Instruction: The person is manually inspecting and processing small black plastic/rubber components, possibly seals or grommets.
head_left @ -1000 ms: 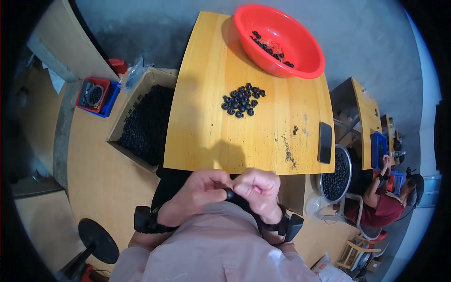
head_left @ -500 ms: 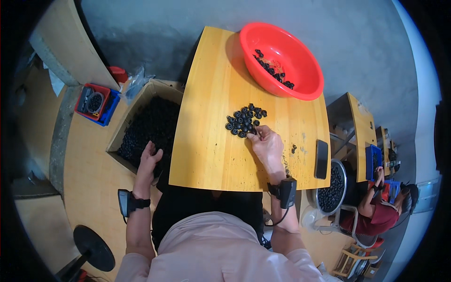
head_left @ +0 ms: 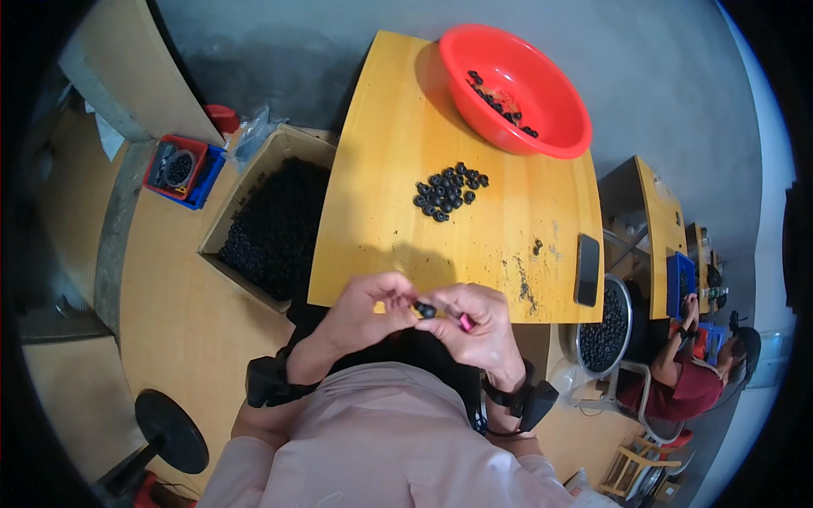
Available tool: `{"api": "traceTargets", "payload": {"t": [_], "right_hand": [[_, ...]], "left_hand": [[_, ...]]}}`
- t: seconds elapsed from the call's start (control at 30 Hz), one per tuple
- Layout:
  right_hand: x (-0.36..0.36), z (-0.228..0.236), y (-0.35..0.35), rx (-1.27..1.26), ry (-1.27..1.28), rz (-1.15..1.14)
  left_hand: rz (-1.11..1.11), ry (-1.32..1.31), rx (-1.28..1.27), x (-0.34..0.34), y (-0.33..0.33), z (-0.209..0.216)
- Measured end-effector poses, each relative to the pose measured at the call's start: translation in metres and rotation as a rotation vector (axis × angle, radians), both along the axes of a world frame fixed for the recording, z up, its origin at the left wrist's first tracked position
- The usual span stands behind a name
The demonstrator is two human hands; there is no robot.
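Observation:
Both hands meet just in front of the table's near edge. My left hand (head_left: 373, 311) is closed, thumb and fingertips gripping a small round black part (head_left: 426, 311). Against the same part press the thumb and fingertips of my right hand (head_left: 477, 332). A small pink object (head_left: 467, 323), its kind unclear, sticks out of my right hand's grip; the rest of it is hidden by the fingers. Beyond them on the table lies a loose pile of small black ring-like parts (head_left: 445, 196), each with a hole.
A red basin (head_left: 555, 144) with some black parts stands at the table's (head_left: 381, 127) far right. A phone (head_left: 586, 269) and black crumbs lie near the right edge. Left of the table is a cardboard box (head_left: 227, 222) of black parts. A co-worker (head_left: 677, 381) sits at right.
My left hand has risen from the cardboard box to in front of the table. My right hand has drawn back from the pile to meet it, the black part now between them.

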State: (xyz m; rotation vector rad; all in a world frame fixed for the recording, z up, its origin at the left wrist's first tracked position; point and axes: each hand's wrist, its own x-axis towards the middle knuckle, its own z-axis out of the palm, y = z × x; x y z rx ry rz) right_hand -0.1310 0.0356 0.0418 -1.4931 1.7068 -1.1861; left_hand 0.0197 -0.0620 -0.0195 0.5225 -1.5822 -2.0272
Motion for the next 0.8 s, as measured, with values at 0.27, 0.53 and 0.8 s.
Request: {"api": "traceTargets", "payload": {"t": [0.27, 0.53, 0.8], "right_hand": [[0.002, -0.016, 0.033, -0.141, -0.284, 0.005], [0.0, -0.013, 0.045, -0.273, -0.179, 0.02], [-0.003, -0.014, 0.049, -0.255, -0.362, 0.013]], "left_hand": [[-0.277, 0.249, 0.445, -0.012, 0.034, 0.002], [-0.354, 0.216, 0.497, -0.011, 0.041, 0.015], [-0.362, 0.237, 0.538, -0.017, 0.046, 0.017]]}}
